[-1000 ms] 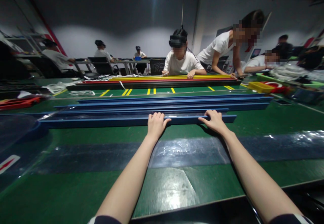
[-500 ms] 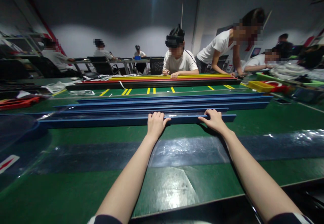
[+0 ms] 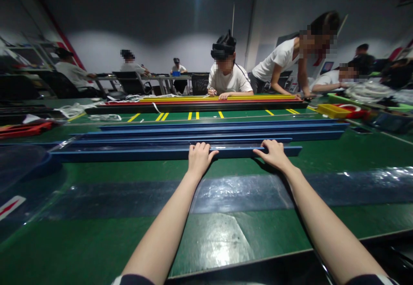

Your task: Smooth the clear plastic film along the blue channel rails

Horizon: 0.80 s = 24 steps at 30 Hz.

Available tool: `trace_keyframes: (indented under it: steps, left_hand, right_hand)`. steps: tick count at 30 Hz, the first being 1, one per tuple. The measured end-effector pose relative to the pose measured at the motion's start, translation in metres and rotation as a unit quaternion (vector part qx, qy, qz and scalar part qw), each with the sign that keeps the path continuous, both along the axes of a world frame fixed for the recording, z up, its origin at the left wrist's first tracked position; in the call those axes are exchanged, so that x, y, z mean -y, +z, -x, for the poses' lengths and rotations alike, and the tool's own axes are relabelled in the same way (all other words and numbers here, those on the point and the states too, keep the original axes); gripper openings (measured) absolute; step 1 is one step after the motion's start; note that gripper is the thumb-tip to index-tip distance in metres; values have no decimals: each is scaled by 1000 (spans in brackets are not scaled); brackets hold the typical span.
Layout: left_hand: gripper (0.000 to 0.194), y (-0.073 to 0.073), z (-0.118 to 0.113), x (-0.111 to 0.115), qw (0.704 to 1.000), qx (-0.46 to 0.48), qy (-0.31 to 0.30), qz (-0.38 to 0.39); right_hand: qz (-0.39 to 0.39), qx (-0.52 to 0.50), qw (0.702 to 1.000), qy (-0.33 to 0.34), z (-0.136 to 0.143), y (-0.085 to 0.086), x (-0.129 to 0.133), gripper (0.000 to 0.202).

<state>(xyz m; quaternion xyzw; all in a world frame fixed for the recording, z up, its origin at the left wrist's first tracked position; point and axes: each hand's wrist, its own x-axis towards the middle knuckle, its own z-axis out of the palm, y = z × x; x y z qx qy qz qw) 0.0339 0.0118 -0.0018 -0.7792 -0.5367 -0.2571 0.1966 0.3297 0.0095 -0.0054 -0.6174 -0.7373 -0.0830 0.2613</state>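
Observation:
Both arms reach forward to the nearest long blue channel strip (image 3: 129, 154), which lies across the green table (image 3: 206, 242). My left hand (image 3: 199, 158) grips its near wall around the middle, fingers over the top edge and thumb pointing right. Toward the strip's right end, my right hand (image 3: 273, 152) grips the same wall, with its thumb pointing left. A clear plastic film shows inside the channel between the hands. More blue channel strips (image 3: 222, 128) lie parallel just behind. In front, a wide clear plastic sheet (image 3: 238, 192) stretches under my forearms.
Yellow, red and black strips (image 3: 206, 106) lie farther back, where a co-worker (image 3: 230, 78) in a headset sits. Another person (image 3: 277, 63) leans over at the right. A yellow tray (image 3: 332, 110) stands right, a blue curved container (image 3: 41, 167) left.
Almost nothing differs. Both hands keep their grip on the blue channel strip, and the view has shifted very slightly.

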Motion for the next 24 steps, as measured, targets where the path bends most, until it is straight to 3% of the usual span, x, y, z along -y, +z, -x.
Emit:
trace_keyframes:
  steps: [5, 13, 24]
  left_hand:
    - [39, 0, 0, 0, 1000, -1, 1, -2]
    - [39, 0, -1, 0, 1000, 3, -1, 1]
    - [40, 0, 0, 1, 1000, -3, -2, -2]
  right_hand:
    - [-25, 45, 998, 18, 11, 9, 5, 33]
    - [-21, -27, 994, 105, 62, 12, 6, 23]
    - [-19, -39, 997, 60, 74, 0, -1, 17]
